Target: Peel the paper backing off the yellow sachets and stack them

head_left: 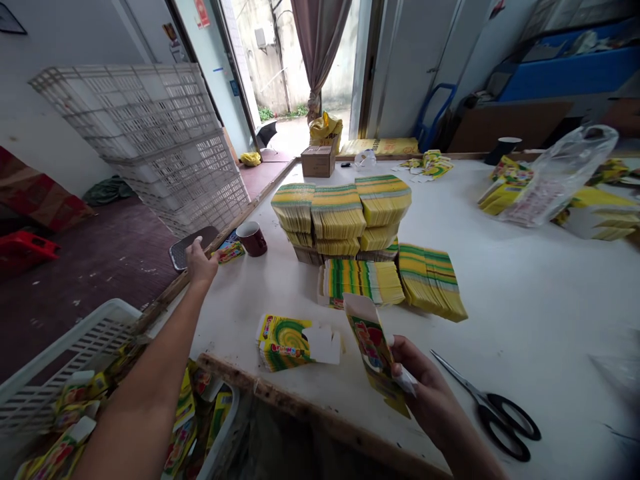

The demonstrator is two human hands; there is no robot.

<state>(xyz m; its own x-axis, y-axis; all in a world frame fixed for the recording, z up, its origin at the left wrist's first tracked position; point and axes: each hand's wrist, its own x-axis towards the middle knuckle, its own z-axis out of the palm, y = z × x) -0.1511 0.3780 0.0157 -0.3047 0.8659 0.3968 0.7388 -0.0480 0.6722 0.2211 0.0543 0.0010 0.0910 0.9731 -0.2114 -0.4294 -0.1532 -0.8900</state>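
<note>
Left arm is stretched well forward and outward, elbow nearly straight, with the forearm passed above the white basket (pixel 117 312) at the lower left. Left hand (pixel 201 265) is carried out to the left edge of the counter (pixel 525 287), one finger raised. Its fingertips are brought up to a small printed carton (pixel 231 253), just beside the dark mug (pixel 253 239); whether that carton is grasped by the left grip cannot be told.

Right forearm is angled in from the lower right, pointed up and leftward. Right hand (pixel 424 379) is held low over the counter's near side. Its grip is closed on one side of an opened carton (pixel 371 343), pinched between thumb and fingers; white patches are seen on two of the digits. The opened carton is tilted, its pale flap uppermost, printed face turned leftward.

Between the hands, a pile of flat cartons (pixel 286 341) is laid near the front edge. Behind it, yellow-and-green bundles (pixel 339 217) are stacked in rows. Black-handled scissors (pixel 500 410) are set to the right of the right hand, blades pointed away.
</note>
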